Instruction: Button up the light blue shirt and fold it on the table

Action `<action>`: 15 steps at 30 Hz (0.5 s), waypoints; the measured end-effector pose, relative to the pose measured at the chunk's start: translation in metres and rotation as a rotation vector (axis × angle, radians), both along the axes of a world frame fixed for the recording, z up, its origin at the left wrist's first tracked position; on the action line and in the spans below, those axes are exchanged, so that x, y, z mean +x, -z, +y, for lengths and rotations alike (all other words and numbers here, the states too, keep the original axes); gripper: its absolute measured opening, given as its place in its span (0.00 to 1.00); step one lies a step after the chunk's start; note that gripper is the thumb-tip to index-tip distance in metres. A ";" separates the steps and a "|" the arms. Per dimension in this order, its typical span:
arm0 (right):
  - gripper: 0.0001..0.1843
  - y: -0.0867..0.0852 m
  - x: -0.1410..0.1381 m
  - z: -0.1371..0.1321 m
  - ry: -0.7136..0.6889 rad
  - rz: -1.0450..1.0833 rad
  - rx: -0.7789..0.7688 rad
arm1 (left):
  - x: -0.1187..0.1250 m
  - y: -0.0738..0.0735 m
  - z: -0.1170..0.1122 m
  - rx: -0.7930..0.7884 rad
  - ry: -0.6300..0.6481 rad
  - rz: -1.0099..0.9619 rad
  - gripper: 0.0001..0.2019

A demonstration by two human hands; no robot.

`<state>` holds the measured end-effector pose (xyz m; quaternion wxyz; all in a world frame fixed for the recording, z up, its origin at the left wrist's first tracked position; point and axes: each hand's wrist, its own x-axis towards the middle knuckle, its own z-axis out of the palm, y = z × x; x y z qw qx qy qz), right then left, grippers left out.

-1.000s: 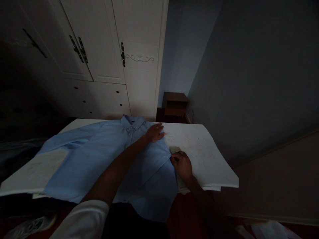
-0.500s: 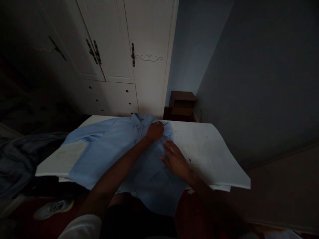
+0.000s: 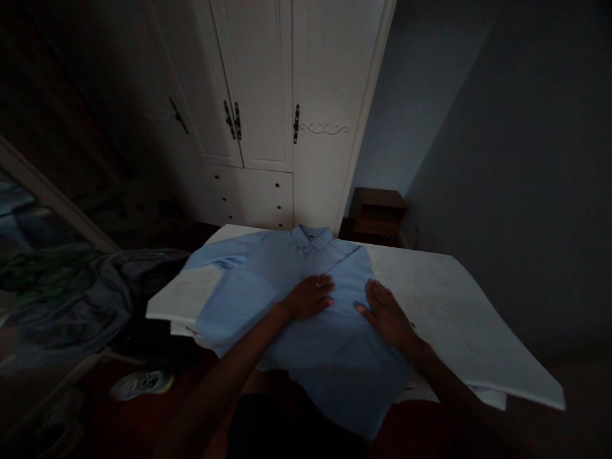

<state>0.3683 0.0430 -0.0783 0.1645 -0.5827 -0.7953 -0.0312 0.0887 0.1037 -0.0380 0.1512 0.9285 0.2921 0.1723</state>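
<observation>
A light blue collared shirt [image 3: 268, 280] lies front side up on a white board-like table [image 3: 444, 306], its collar toward the far edge and its hem hanging over the near edge. One sleeve stretches out to the left; the other is not seen spread out on the right. My left hand [image 3: 310, 296], with a ring on a finger, lies flat on the shirt's chest, fingers stretched. At the shirt's right edge my right hand [image 3: 387, 312] rests flat, thumb apart from the fingers. Neither hand grips the cloth.
Beyond the table stands a white wardrobe [image 3: 262, 76] with dark handles. A small brown cabinet [image 3: 380, 210] sits by the wall. Rumpled dark clothes [image 3: 95, 306] are heaped at the left, and a shoe [image 3: 142, 384] lies on the red floor.
My left hand has come down from near the collar to the chest, and the collar now shows fully. Both hands have moved apart. The whole view has shifted.
</observation>
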 end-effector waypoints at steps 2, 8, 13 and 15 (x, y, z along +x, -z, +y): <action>0.41 0.001 0.003 0.002 0.007 -0.009 -0.011 | 0.001 0.000 0.000 -0.029 0.005 -0.029 0.24; 0.40 -0.001 0.008 0.010 0.045 -0.025 -0.125 | -0.011 0.000 0.009 -0.054 -0.065 -0.209 0.16; 0.39 0.001 0.008 0.008 0.061 -0.046 -0.097 | -0.118 -0.014 0.032 0.010 -0.390 -0.370 0.17; 0.41 0.002 0.008 0.008 0.070 -0.051 -0.091 | -0.185 -0.021 0.041 0.028 -0.560 -0.401 0.18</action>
